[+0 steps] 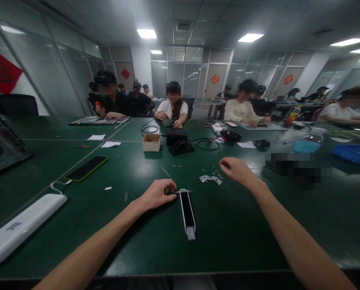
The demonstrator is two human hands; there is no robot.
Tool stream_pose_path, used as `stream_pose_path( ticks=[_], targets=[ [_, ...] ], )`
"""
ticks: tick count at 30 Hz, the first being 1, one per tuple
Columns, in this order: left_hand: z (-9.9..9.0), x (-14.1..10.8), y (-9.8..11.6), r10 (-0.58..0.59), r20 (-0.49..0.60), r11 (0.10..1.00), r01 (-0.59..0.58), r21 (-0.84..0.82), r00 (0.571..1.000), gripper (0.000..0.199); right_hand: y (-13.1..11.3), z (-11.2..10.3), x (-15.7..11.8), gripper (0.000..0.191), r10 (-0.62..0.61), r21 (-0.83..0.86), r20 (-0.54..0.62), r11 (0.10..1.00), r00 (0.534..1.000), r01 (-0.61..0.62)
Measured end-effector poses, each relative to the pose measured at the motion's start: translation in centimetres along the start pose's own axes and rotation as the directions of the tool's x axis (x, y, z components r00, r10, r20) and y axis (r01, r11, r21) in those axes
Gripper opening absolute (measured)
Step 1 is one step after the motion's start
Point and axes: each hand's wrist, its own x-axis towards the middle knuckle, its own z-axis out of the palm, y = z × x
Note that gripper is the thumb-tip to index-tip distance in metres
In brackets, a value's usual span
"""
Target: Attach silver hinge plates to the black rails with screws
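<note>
Just left of a slim white device with a black face, my left hand rests low over the green table, thumb and fingers curled around the end of a thin metal rod. That rod lies crosswise at the device's far end; a grey block forms its near end. My right hand hovers beyond and to the right, its fingers bent down and together; whatever they hold is hidden. Beside its fingertips lie several small rings and flat silvery metal pieces with holes.
On the left lie a white power strip and a phone in a green-edged case. A small open box and a black device stand ahead. A blue tray is at right. Several people sit across the table.
</note>
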Motion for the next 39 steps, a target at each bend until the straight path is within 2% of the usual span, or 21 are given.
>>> stream_pose_path(
  ticks=[2, 4, 10, 17, 21, 26, 31, 39],
  targets=[
    [-0.1, 0.1, -0.1, 0.0, -0.01, 0.999, 0.001, 0.046, 1.0, 0.014, 1.6, 0.6, 0.0, 0.023, 0.071, -0.009, 0.03, 0.997, 0.997, -0.07],
    [-0.1, 0.1, -0.1, 0.002, -0.001, 0.997, -0.002, 0.072, 1.0, 0.012, 2.4, 1.5, 0.0, 0.023, 0.086, -0.011, 0.059, 0.996, 0.995, -0.086],
    [0.3, 0.0, -0.3, 0.029, 0.005, 0.995, -0.029, 0.094, 1.0, 0.014, 2.1, 3.3, 0.9, 0.024, 0.023, -0.017, 0.111, 1.0, 0.994, -0.021],
    [1.1, 0.1, -0.5, 0.051, -0.045, 0.992, -0.045, 0.115, 0.998, 0.012, 2.8, 1.9, 0.3, 0.021, 0.008, -0.032, 0.176, 0.999, 0.984, -0.003],
    [1.1, 0.1, -0.5, 0.061, -0.052, 0.99, -0.053, 0.133, 0.997, 0.01, 1.5, 1.6, 0.3, 0.023, -0.02, -0.027, 0.169, 0.999, 0.985, 0.025],
    [0.9, -0.1, -0.1, 0.064, -0.042, 0.988, -0.057, 0.145, 0.997, 0.012, -0.6, 3.3, 1.8, 0.029, -0.102, -0.009, 0.149, 0.994, 0.984, 0.104],
    [0.8, -0.2, 0.1, 0.058, -0.041, 0.987, -0.051, 0.155, 0.998, 0.013, -1.1, 4.5, 3.5, 0.028, -0.151, -0.011, 0.17, 0.988, 0.974, 0.155],
    [0.9, -0.2, 0.2, 0.065, -0.035, 0.986, -0.059, 0.158, 0.997, 0.01, -2.0, 4.5, 3.8, 0.023, -0.172, -0.094, 0.147, 0.978, 0.974, 0.186]
  ],
)
